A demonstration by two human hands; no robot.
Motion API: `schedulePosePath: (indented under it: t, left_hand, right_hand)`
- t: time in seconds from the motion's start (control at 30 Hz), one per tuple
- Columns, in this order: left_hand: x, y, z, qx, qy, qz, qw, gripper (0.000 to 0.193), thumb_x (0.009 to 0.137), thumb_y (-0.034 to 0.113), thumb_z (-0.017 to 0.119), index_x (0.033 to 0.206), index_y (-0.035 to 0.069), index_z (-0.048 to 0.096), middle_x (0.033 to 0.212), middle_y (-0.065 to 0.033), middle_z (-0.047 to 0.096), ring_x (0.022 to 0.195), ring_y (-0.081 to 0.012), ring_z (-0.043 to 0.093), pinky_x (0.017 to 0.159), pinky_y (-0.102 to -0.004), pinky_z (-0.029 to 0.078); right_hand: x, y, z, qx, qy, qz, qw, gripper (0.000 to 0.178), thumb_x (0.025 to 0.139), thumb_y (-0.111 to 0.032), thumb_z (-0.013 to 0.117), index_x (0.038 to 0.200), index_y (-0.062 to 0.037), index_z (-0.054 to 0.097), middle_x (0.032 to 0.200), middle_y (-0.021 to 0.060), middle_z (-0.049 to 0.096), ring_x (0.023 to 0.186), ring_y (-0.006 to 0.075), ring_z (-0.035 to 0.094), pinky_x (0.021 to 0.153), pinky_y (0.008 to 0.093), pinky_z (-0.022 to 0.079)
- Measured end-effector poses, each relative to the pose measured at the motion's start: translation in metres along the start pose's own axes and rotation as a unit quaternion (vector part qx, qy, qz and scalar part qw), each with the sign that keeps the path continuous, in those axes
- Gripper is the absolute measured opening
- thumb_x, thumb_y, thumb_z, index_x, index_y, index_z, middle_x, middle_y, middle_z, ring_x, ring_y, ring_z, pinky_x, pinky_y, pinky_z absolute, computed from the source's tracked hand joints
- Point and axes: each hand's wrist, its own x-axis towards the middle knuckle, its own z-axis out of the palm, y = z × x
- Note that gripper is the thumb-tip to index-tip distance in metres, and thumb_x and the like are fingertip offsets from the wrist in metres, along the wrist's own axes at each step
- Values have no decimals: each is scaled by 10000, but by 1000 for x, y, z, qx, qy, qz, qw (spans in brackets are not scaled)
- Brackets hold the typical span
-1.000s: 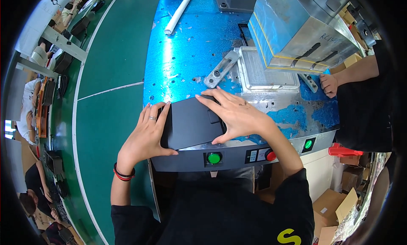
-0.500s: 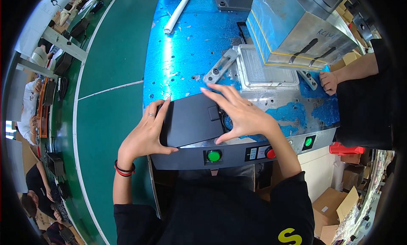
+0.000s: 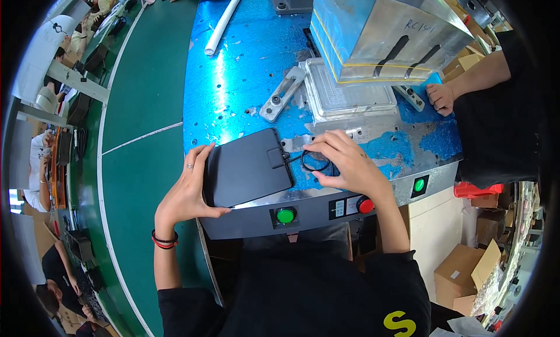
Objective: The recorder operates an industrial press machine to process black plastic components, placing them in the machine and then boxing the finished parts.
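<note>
One right hand [image 3: 351, 167], cable [image 3: 302, 160] perhaps pinched

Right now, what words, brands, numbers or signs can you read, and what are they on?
Metal block: dark handwriting, big enough to read, but I won't copy it out.
Black shirt: one large yellow printed mark, also not copied.
White labels beside the red button: too small to read.
Flat black case: no writing that I can see.

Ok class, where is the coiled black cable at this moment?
In the head view, the coiled black cable is just right of the dark flat panel, within the curl of the right hand.
</note>
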Motion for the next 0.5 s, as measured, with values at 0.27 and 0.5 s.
schedulePosePath:
  t: [0.27,0.5]
  left_hand:
    - [-4,-12,0,-28,9,4,1000,1221,449,329,888,1427,29,220,1380,-231,269,1315,-435,301,1076,-498,323]
    - [0,3,-2,-12,2,2,1000,1233,447,335,885,1430,42,202,1384,-231,264,1308,-411,314,1070,-473,349]
  right_hand:
    - [5,-2,-4,-31,-34,43,998,593,707,-247,753,1225,-62,533,1206,119,484,1132,306,466,962,393,418]
    - [33,-21,-7,29,-34,-39,998,914,661,-444,787,1376,-49,377,1371,156,397,1266,342,386,1049,447,342]
